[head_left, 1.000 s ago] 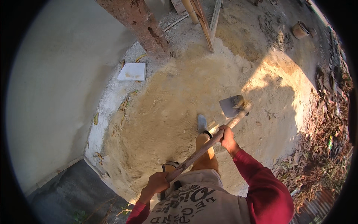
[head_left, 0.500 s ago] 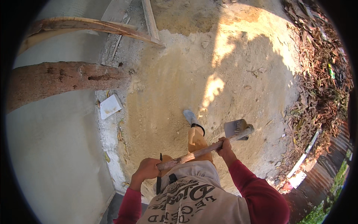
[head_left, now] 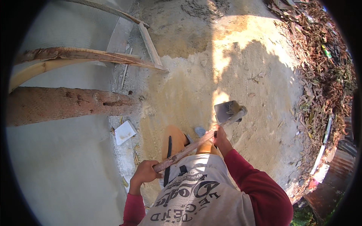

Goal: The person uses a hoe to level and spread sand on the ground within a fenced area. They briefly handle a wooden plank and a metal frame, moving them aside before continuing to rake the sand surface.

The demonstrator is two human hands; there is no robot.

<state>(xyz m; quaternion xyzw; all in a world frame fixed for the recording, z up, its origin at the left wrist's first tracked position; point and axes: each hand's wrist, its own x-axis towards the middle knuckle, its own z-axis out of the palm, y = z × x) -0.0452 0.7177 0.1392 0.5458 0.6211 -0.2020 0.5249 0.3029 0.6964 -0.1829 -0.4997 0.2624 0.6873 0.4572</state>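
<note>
A hoe (head_left: pixel 189 148) with a long wooden handle lies slantwise across the front of my body, its flat metal blade (head_left: pixel 225 112) up off the ground at the upper right. Near the butt end, my left hand (head_left: pixel 147 171) is closed around the handle. Farther up, closer to the blade, my right hand (head_left: pixel 220 138) also grips it. Below the handle show my legs in tan trousers (head_left: pixel 172 141) and a grey shoe or boot (head_left: pixel 200 131) on the sandy ground.
At left, a rough wooden post (head_left: pixel 71 101) and a split timber (head_left: pixel 86 55) stand by a grey wall (head_left: pixel 56 158). A white block (head_left: pixel 125 132) rests at its foot. A wooden-framed mesh screen (head_left: pixel 150 44) is farther ahead. Dry leaves (head_left: pixel 320 75) and rusty corrugated sheet (head_left: pixel 335 177) line the right.
I have stepped forward, so my legs have changed places. Both hands keep their hold; the hoe's blade has shifted up and left in view. More of the mesh frame ahead shows.
</note>
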